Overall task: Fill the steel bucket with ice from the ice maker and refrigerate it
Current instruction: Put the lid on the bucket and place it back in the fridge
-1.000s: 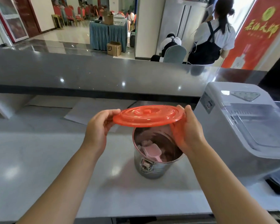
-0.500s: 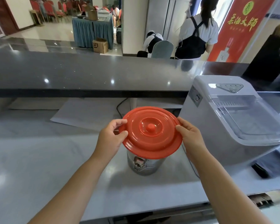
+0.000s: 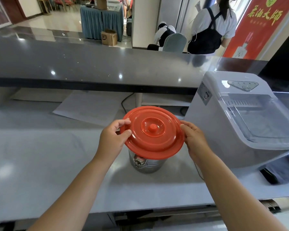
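A round orange-red lid [image 3: 153, 132] with a small centre knob lies over the mouth of the steel bucket [image 3: 147, 165], which stands on the grey counter [image 3: 57, 164]. My left hand [image 3: 113, 139] pinches the lid's left rim with thumb and fingers. My right hand [image 3: 194, 139] holds the right rim with curled fingers. Only the bucket's lower wall and a side latch show under the lid; its inside is hidden. The white ice maker [image 3: 244, 120] with a clear lid stands just to the right.
A raised dark bar top [image 3: 107, 65] runs behind the counter. Sheets of paper [image 3: 88, 105] and a black cable [image 3: 125, 102] lie behind the bucket. Beyond the bar are two people, a grey chair, a red banner and a cardboard box.
The lid was held level above the open bucket, showing ice and a pink scoop inside; both hands have lowered it over the bucket's mouth.
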A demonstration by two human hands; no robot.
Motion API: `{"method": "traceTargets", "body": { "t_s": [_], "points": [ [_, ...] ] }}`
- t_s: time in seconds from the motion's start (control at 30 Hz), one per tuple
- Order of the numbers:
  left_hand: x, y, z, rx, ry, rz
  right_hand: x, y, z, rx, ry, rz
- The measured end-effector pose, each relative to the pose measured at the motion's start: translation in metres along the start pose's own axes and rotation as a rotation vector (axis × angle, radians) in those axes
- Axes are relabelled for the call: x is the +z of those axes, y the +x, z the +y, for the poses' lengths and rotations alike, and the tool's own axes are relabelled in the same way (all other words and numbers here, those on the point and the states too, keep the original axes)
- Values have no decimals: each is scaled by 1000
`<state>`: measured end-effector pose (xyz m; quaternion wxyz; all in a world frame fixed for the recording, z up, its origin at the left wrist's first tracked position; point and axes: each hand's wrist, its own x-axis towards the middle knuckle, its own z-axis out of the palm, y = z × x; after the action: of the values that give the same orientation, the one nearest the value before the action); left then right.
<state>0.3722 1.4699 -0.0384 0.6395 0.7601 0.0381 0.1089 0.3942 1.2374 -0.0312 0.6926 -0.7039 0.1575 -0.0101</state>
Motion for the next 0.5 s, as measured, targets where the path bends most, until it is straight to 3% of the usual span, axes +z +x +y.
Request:
{"method": "traceTargets", "body": {
  "t_s": [0.2,0.37,0.5],
  "points": [
    [-1,-9,5,-17,12,109,5,28,-23,44,-134,-108],
    [7,-34,0,-237,-143,108,7,49,-25,198,-77,-299],
    [19,-60,2,-419,-120,93,7,57,-19,267,5,-428]
  ]
}}
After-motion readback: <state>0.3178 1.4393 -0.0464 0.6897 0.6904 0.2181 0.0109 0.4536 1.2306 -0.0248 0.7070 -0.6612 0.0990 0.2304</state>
